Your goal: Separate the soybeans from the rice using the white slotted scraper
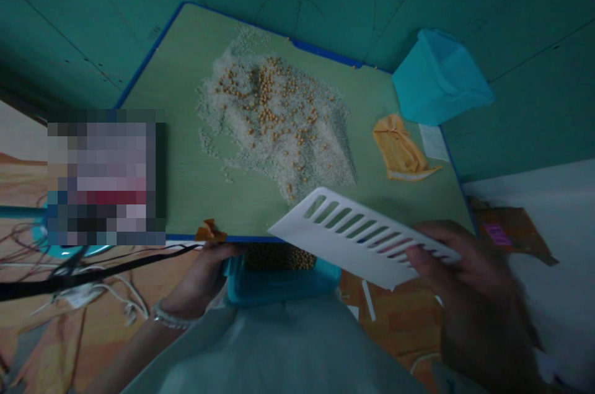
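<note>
My right hand (458, 264) grips a white slotted plastic panel (357, 234) by its right end and holds it tilted over the near edge of the green table (186, 152). My left hand (204, 279) is closed on the left side of a teal container (279, 285) held below the table's front edge; brown beans fill it. A pile of white rice mixed with yellow-brown beans (274, 115) is spread over the middle of the tabletop, just beyond the panel.
A teal bin (439, 75) stands at the table's far right corner, with a crumpled yellow wrapper (400, 149) beside it. A small orange scrap (210, 231) lies on the front edge. Cables (83, 285) trail over the floor at left.
</note>
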A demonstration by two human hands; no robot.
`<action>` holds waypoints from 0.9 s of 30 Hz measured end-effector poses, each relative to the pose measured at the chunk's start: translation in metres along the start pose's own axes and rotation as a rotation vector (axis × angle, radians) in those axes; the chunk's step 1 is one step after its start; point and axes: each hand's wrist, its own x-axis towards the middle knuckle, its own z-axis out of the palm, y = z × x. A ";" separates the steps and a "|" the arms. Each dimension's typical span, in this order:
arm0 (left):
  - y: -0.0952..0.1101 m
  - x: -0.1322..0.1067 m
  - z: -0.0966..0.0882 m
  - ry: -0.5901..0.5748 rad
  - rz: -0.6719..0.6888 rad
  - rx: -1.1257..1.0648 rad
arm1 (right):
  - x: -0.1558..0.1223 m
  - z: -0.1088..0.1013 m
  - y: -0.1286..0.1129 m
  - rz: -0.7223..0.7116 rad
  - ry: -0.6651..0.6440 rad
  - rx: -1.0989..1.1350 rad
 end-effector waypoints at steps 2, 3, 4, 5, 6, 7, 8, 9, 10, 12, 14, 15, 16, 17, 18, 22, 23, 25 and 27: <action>-0.001 0.002 -0.001 0.002 0.015 0.009 | 0.005 0.000 0.002 -0.060 -0.113 -0.014; -0.001 0.002 -0.002 0.002 0.023 0.012 | 0.007 0.000 0.004 -0.085 -0.166 -0.023; -0.002 0.003 -0.003 0.002 0.026 0.014 | 0.009 0.000 0.006 -0.104 -0.209 -0.030; -0.003 0.003 -0.004 0.000 0.025 0.015 | 0.011 0.000 0.008 -0.108 -0.224 -0.035; -0.003 0.004 -0.005 -0.003 0.022 0.014 | 0.012 0.000 0.008 -0.094 -0.210 -0.039; -0.004 0.004 -0.005 -0.005 0.019 0.014 | 0.012 0.000 0.008 -0.066 -0.174 -0.039; -0.005 0.005 -0.006 -0.004 0.017 0.014 | 0.012 0.000 0.007 -0.033 -0.130 -0.036; -0.005 0.005 -0.006 -0.001 0.018 0.012 | 0.012 0.000 0.005 0.001 -0.082 -0.033; -0.006 0.006 -0.007 0.002 0.018 0.009 | 0.011 0.000 0.004 0.031 -0.035 -0.033; -0.006 0.007 -0.007 0.003 0.011 0.004 | 0.013 -0.001 0.002 0.088 0.027 -0.040; -0.006 0.007 -0.006 -0.002 -0.010 0.001 | 0.017 -0.005 0.005 0.145 0.070 -0.054; -0.005 0.007 -0.006 -0.003 -0.020 0.000 | 0.020 -0.007 0.008 0.167 0.093 -0.054; -0.005 0.006 -0.006 -0.001 -0.026 -0.002 | 0.023 -0.010 0.012 0.178 0.117 -0.048; -0.005 0.006 -0.006 0.003 -0.028 -0.004 | 0.025 -0.012 0.016 0.177 0.140 -0.035; -0.005 0.005 -0.006 0.003 -0.029 -0.008 | 0.028 -0.014 0.019 0.169 0.163 -0.022; -0.006 0.006 -0.008 -0.016 -0.037 -0.015 | 0.027 -0.017 0.020 0.162 0.192 0.052; -0.007 0.006 -0.008 -0.020 -0.036 -0.016 | 0.024 -0.016 0.017 0.171 0.193 0.068; -0.007 0.006 -0.008 -0.025 -0.033 -0.017 | 0.017 -0.015 0.011 0.185 0.180 0.089; -0.006 0.006 -0.007 -0.033 -0.029 -0.015 | 0.012 -0.014 0.007 0.191 0.137 0.080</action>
